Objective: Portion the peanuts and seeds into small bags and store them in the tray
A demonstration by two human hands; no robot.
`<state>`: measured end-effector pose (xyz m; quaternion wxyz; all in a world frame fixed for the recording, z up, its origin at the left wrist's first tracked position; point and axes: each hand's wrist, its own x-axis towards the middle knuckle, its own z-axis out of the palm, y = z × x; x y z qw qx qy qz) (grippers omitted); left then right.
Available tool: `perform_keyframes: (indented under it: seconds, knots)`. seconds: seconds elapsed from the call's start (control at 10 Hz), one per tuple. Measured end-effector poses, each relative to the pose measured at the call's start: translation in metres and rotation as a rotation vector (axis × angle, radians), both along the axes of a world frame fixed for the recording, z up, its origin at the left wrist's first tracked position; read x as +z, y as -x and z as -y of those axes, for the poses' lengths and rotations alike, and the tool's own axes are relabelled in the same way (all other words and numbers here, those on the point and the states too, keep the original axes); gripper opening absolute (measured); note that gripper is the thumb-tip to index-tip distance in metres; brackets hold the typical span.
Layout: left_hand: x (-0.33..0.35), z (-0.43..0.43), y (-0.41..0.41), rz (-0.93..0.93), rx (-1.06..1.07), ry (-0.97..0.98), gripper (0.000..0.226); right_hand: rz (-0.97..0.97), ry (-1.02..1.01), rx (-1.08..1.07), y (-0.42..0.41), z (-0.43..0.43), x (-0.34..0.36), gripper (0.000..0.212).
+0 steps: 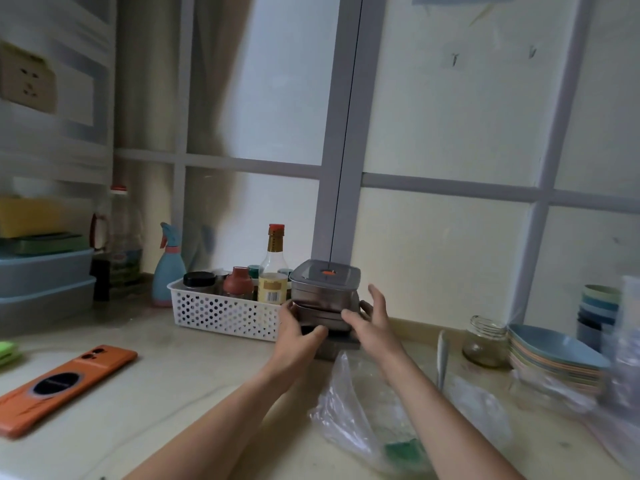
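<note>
Here our left hand (298, 332) grips the tins (325, 289) beside the basket (221, 313); our right hand (372, 323), fingers wide, perhaps touches them.

The person is showing two bare forearms (239, 407), uncovered from near edge to wrists, a bare left hand (298, 332) and right hand (372, 323).
</note>
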<state>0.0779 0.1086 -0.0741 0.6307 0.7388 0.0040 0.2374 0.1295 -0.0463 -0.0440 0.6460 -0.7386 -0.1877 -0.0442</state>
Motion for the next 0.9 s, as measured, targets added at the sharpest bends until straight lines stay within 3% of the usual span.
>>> perform_keyframes:
  seconds: [0.1,0.2,0.3,0.6,0.8,0.9]
  knots:
    - [0.000,-0.003,0.000,0.054,-0.008,-0.013,0.098,0.209,0.131,0.012,0.007,-0.005,0.006,0.082]
    - [-0.001,-0.006,-0.002,0.077,-0.020,-0.060,0.100,0.313,0.182,-0.154,0.000,-0.011,0.007,0.056]
    - [-0.002,-0.010,-0.003,0.031,-0.023,-0.132,0.097,0.295,0.116,-0.257,-0.006,-0.010,0.007,0.031]
    - [-0.005,-0.007,-0.004,-0.034,0.043,-0.245,0.099,0.148,0.154,-0.089,-0.019,0.001,0.010,0.040]
    - [-0.006,-0.020,-0.007,-0.050,-0.092,-0.216,0.102,0.098,0.295,-0.155,-0.014,-0.002,0.026,0.047]
    - [0.017,-0.007,0.011,0.007,0.129,-0.166,0.081,0.103,0.248,-0.239,0.002,0.008,0.039,0.059]
